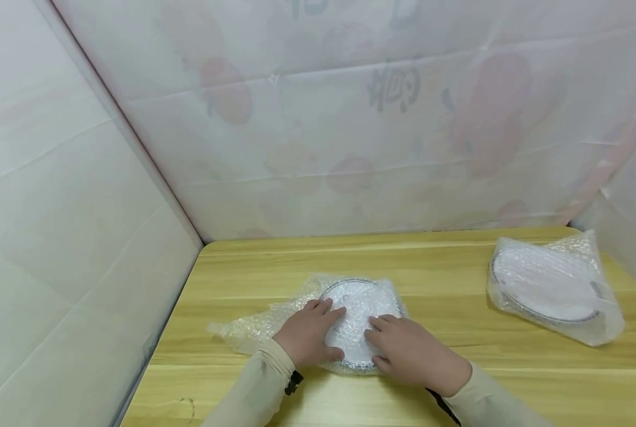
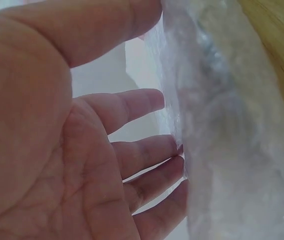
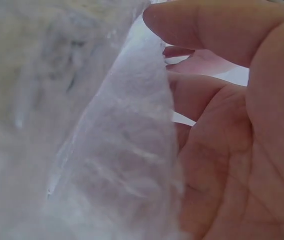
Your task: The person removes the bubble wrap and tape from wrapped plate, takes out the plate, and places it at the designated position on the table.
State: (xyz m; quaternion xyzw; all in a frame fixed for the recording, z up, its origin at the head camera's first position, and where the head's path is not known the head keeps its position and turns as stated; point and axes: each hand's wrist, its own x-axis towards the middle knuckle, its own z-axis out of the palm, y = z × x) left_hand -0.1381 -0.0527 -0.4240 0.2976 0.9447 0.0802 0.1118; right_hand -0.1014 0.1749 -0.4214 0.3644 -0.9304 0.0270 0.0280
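A round white plate with a dark patterned rim (image 1: 352, 347), wrapped in clear bubble wrap (image 1: 261, 326), lies on the wooden table. My left hand (image 1: 306, 333) rests on the plate's left side with its fingers spread. On the right side, my right hand (image 1: 411, 350) touches the top of the wrapping with its fingertips. In the left wrist view, the fingertips meet the bubble wrap (image 2: 231, 130) and the palm stays apart from it. The right wrist view shows the thumb and fingers against the wrap (image 3: 122, 145); some fingertips are hidden behind it.
Another bubble-wrapped white item (image 1: 544, 281) with a dark rim lies at the table's right side. The wooden table (image 1: 446, 267) reaches back to a white printed sheet wall (image 1: 318, 207), with another pale wall (image 1: 83, 237) at left.
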